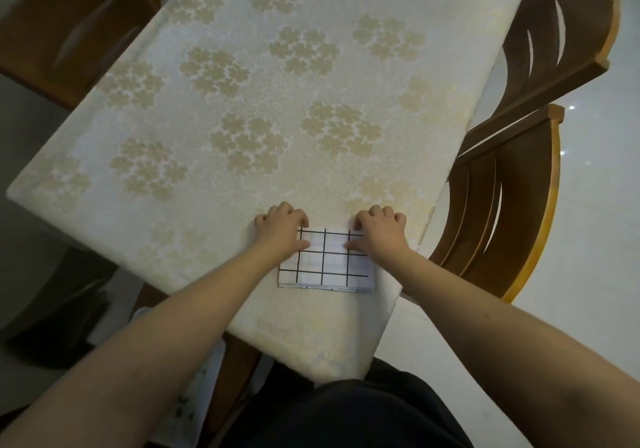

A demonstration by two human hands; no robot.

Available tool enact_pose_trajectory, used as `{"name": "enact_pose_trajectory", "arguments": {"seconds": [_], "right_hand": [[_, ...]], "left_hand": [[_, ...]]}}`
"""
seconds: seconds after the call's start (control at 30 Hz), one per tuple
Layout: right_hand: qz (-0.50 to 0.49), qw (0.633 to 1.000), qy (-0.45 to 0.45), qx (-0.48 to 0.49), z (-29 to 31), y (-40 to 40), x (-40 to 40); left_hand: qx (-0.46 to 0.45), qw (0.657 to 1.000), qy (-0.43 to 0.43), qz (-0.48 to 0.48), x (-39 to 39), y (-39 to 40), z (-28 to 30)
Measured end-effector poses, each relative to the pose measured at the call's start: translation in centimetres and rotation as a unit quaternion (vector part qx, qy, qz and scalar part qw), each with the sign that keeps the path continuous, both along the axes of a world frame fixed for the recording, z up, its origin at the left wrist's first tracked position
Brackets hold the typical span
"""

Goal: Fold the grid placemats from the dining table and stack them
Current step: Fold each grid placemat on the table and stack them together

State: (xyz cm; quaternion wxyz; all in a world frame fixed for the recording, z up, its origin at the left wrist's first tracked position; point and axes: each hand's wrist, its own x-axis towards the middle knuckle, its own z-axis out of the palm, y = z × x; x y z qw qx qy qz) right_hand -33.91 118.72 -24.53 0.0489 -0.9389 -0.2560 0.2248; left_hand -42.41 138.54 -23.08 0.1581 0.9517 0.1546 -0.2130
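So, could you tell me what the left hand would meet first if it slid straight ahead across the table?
Nothing, as far as I can see: beyond the left hand lies only bare floral tablecloth up to the far edge.

Floral cream tablecloth (263,108), wooden chairs (512,212) (curved slatted backs), glossy pale floor (595,205)

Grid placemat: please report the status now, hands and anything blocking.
Left hand and right hand both curled on far edge of folded grid placemat. Placemat flat on tablecloth, near corner. Nothing in the way.
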Motion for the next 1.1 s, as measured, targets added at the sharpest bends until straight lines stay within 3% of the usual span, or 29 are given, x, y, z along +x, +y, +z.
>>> {"name": "enact_pose_trajectory", "arguments": {"seconds": [0.13, 0.37, 0.47, 0.6, 0.73, 0.8, 0.93, 1.1], "right_hand": [[0.030, 0.999, 0.027, -0.016, 0.9, 0.6, 0.4], [-0.060, 0.989, 0.122, 0.064, 1.7, -1.6, -0.6], [-0.149, 0.963, 0.191, 0.117, 1.8, -2.5, -0.4], [-0.216, 0.905, 0.285, 0.230, 2.9, -3.6, -0.6], [-0.292, 0.798, 0.386, 0.358, 5.4, -4.9, -1.6], [-0.298, 0.765, 0.414, 0.394, 6.6, -5.7, -2.2], [-0.263, 0.770, 0.437, 0.383, 8.3, -7.7, -4.5], [-0.319, 0.771, 0.394, 0.385, 8.6, -9.0, -8.5]], "left_hand": [[0.023, 0.994, 0.105, 0.008, 2.2, 0.4, 1.0], [-0.030, 0.995, 0.081, 0.051, -0.6, 1.8, 1.1], [-0.104, 0.984, 0.041, 0.141, -2.3, 1.9, 1.4], [-0.287, 0.896, -0.081, 0.330, -4.9, 0.3, 3.0], [-0.398, 0.816, -0.132, 0.398, -6.8, -2.0, 5.4], [-0.445, 0.775, -0.153, 0.422, -7.6, -3.2, 6.8], [-0.482, 0.724, -0.166, 0.465, -9.0, -5.5, 8.4], [-0.506, 0.697, -0.060, 0.505, -12.7, -8.2, 7.3]]}}
